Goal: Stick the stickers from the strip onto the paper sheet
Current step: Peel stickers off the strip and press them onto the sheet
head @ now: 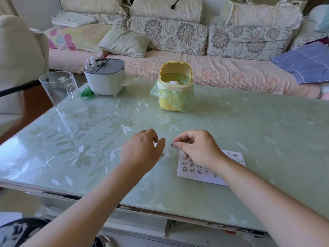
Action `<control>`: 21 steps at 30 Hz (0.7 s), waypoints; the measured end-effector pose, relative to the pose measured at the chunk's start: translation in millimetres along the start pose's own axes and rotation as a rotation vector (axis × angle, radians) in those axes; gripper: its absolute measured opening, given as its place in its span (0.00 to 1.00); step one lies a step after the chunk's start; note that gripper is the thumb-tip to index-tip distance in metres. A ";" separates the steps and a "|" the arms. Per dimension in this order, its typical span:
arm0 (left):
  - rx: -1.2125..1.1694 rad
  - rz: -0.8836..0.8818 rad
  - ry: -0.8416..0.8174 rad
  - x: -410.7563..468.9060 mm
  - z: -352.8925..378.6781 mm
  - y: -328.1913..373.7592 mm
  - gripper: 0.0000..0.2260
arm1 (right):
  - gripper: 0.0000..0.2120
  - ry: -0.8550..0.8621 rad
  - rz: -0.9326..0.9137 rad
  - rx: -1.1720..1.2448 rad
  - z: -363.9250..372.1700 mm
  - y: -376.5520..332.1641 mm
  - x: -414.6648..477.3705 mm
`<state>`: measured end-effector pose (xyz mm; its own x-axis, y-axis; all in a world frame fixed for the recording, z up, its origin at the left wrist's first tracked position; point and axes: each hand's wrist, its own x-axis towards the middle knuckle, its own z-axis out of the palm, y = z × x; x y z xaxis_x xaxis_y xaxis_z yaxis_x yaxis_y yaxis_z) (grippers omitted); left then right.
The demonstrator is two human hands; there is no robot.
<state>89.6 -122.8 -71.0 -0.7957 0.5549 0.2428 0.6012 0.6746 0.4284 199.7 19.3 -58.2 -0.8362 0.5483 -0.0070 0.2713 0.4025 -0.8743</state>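
A white paper sheet point(204, 172) with several small cartoon stickers on it lies on the green glass table, under my right forearm. My right hand point(197, 148) pinches one small dark sticker point(172, 144) between thumb and forefinger, just left of the sheet and above the table. My left hand point(142, 150) hovers beside it with curled fingers. The sticker strip point(161, 154) is mostly hidden under my left hand; only a small piece with a reddish sticker shows at the hand's right edge. I cannot tell whether my left hand holds the strip.
A yellow mini bin point(175, 86) with a green liner stands at mid table. A grey-white appliance point(105, 75) and a clear plastic cup point(61, 91) stand at the far left. A sofa with cushions runs behind the table. The table's front edge point(124, 205) is near me.
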 end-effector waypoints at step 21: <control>-0.092 0.674 -0.375 -22.4 82.6 68.9 0.16 | 0.02 0.016 0.285 -0.078 -98.9 67.3 -41.8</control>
<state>155.0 -48.5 -118.9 -0.1723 0.9698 0.1728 0.9249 0.0989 0.3673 300.1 96.0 -68.8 -0.7136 0.6588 -0.2383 0.5301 0.2853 -0.7985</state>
